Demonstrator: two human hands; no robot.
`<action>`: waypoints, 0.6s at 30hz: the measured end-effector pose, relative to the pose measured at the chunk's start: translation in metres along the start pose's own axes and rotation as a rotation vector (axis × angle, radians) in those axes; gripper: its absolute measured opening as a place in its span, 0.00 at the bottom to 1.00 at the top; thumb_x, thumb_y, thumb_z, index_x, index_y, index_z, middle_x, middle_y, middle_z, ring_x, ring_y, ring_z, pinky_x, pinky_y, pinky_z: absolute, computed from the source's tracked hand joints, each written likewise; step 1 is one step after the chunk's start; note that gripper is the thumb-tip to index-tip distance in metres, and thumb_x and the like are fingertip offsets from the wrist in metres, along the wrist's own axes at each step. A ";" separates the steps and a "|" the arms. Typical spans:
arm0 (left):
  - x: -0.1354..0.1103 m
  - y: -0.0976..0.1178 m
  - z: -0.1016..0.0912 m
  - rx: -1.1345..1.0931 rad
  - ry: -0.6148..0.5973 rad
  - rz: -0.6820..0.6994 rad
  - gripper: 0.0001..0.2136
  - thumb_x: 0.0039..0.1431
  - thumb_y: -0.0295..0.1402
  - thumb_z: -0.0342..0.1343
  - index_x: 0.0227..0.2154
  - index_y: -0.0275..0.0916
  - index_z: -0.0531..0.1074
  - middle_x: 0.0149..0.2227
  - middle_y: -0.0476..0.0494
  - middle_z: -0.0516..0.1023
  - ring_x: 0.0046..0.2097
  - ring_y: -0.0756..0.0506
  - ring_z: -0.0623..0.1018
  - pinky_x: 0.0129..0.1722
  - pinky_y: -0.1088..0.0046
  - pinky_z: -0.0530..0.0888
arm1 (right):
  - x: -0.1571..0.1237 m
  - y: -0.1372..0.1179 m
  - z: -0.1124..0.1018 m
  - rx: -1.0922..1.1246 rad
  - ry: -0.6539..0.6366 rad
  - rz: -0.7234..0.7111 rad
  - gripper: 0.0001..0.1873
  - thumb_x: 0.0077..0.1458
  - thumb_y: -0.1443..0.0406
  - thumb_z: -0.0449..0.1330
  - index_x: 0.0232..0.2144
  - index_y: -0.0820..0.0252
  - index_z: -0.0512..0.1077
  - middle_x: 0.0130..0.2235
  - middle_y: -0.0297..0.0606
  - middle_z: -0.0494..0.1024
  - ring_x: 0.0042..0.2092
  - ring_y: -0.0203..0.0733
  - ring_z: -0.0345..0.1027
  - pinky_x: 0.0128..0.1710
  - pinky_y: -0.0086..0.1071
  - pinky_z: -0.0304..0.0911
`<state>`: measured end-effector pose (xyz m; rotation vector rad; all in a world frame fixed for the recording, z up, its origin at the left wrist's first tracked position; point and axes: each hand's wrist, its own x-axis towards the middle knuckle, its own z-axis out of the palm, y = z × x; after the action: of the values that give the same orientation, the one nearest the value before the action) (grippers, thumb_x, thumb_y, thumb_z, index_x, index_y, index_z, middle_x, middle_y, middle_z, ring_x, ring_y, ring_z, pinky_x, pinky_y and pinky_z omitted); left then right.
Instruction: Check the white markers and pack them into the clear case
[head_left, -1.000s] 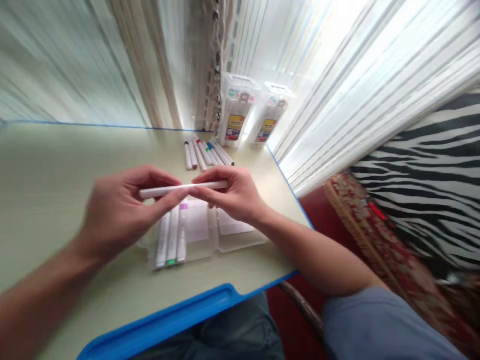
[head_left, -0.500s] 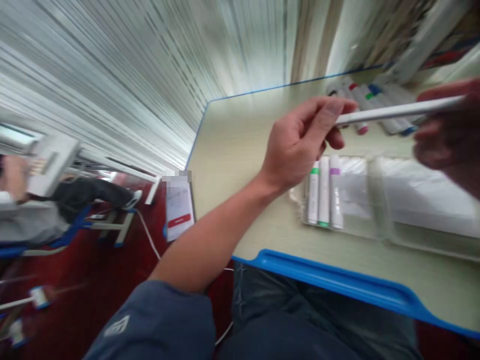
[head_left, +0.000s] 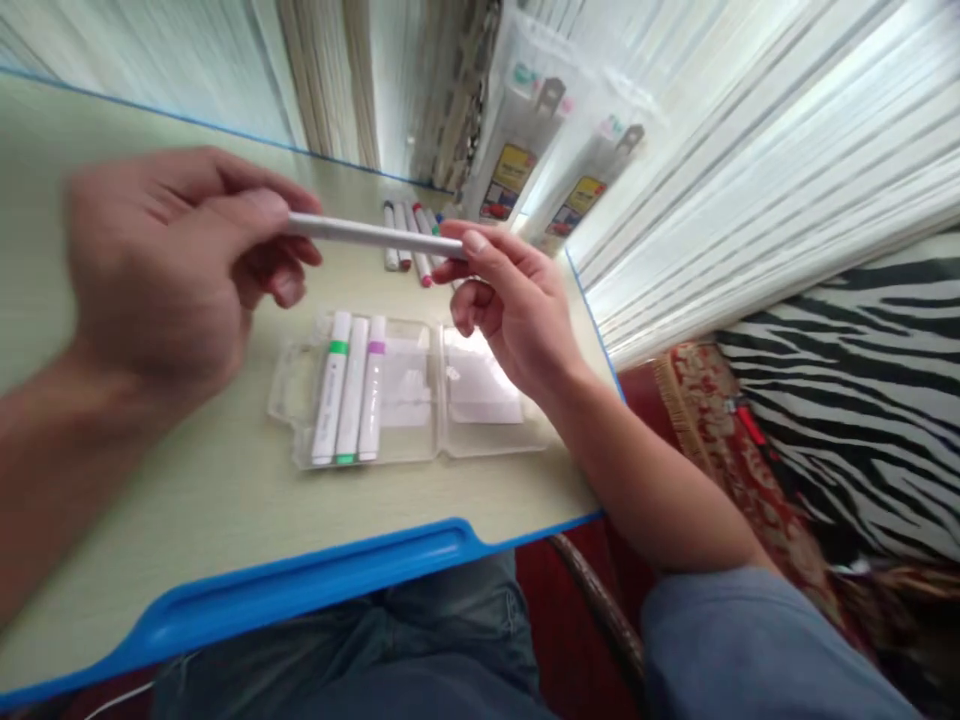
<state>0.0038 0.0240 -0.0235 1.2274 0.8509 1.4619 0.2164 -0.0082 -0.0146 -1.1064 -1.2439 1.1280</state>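
Note:
Both hands hold one white marker (head_left: 375,236) level above the desk. My left hand (head_left: 169,265) pinches its left end and is blurred by motion. My right hand (head_left: 506,300) pinches the right end between thumb and fingertips. Below the marker lies an open clear plastic case (head_left: 480,440) with three white markers (head_left: 349,390) in its left half, marked with green and purple bands.
Several more markers (head_left: 409,240) lie in a row at the back of the pale desk (head_left: 187,520), which has a blue front edge. Two packaged marker sets (head_left: 555,140) lean against the curtain. A zebra-striped cloth (head_left: 847,400) lies on the right.
The view swung left toward the room and back over the desk. Both hands kept hold of the white marker, which now sits a little higher and farther from me.

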 end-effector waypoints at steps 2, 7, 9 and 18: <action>-0.001 0.007 0.000 0.153 -0.077 0.060 0.05 0.57 0.30 0.60 0.33 0.42 0.81 0.25 0.49 0.77 0.22 0.52 0.69 0.19 0.72 0.61 | -0.002 -0.004 0.002 0.083 -0.019 -0.013 0.14 0.58 0.55 0.67 0.41 0.57 0.78 0.32 0.34 0.80 0.23 0.29 0.65 0.22 0.27 0.63; -0.005 0.013 -0.003 0.264 -0.129 0.063 0.04 0.56 0.30 0.62 0.32 0.35 0.79 0.24 0.49 0.75 0.23 0.53 0.69 0.22 0.75 0.63 | -0.006 -0.004 0.008 0.117 -0.027 0.010 0.12 0.53 0.61 0.71 0.37 0.62 0.80 0.29 0.35 0.80 0.22 0.30 0.66 0.21 0.27 0.63; -0.008 0.015 -0.002 0.271 -0.142 0.051 0.05 0.56 0.32 0.63 0.33 0.35 0.79 0.23 0.49 0.74 0.23 0.53 0.68 0.21 0.76 0.63 | -0.007 -0.005 0.010 0.113 -0.035 0.008 0.14 0.51 0.60 0.72 0.38 0.62 0.80 0.28 0.35 0.79 0.21 0.31 0.67 0.20 0.28 0.64; -0.008 0.018 0.000 0.222 -0.136 0.032 0.09 0.57 0.36 0.66 0.34 0.35 0.80 0.24 0.46 0.78 0.22 0.53 0.70 0.20 0.78 0.64 | -0.004 -0.009 0.011 0.138 -0.024 0.007 0.21 0.46 0.57 0.75 0.38 0.65 0.79 0.23 0.32 0.77 0.20 0.32 0.67 0.18 0.28 0.64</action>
<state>-0.0011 0.0121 -0.0084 1.4938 0.9223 1.3182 0.2059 -0.0129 -0.0058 -0.9966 -1.1633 1.2170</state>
